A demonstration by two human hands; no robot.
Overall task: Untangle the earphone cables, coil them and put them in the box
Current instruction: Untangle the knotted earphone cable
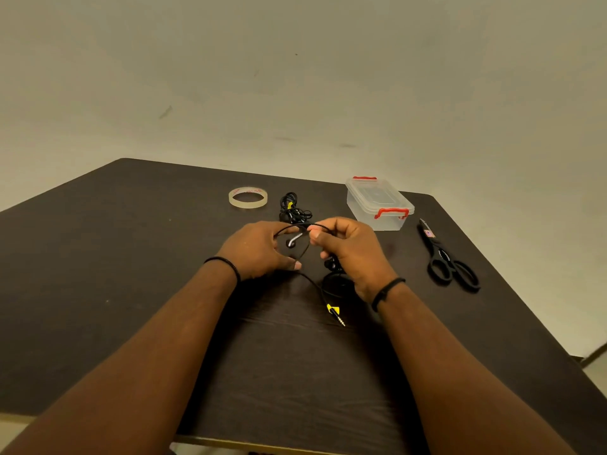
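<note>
While both hands hovered over the dark counter [131, 257], the left hand [259, 251] and right hand [348, 247] each pinched a black earphone cable [310, 280] between curled fingers, an earbud [290, 243] dangling between them. Its yellow-tagged plug [336, 313] lay on the counter near the right wrist. Behind lay another tangled cable bundle [293, 208], beside a tape roll [248, 197], a lidded clear box [379, 203] and scissors [448, 261].
</note>
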